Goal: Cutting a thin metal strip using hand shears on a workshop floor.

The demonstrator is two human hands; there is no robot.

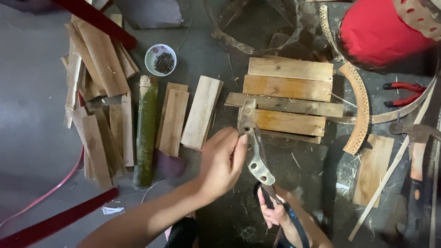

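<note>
Bamboo, cut into a curved strip pierced with a row of round holes (255, 147), sits in the grip of both hands. The left hand (223, 161) closes on it from the nine o'clock side, thumb and fingers pinching the strip's edge about midway along. The right hand (272, 210) lies at six o'clock below it, fingers curled shut around dark-handled shears (294, 220) whose blades meet the strip's lower end. From the two grips the strip runs up toward twelve o'clock, its top end reaching over a small pallet of wooden slats (288, 98) on the grey floor (32, 115).

At nine o'clock from the left hand lie short wooden boards (189, 115) side by side, then a green bamboo section (146, 133), then a loose heap of split wood pieces (98, 92). At eleven o'clock stands a small bowl of nails (161, 59). A red hose (50, 190) curves across the floor at eight o'clock.

At two o'clock a second perforated curved strip (360, 108) lies beside the pallet, with red-handled pliers (404, 94) farther out at three o'clock and a red round object (379, 30) above. At four o'clock rest a flat wood block (373, 167), a thin pale stick (390, 172) and a hammer (415, 170).
</note>
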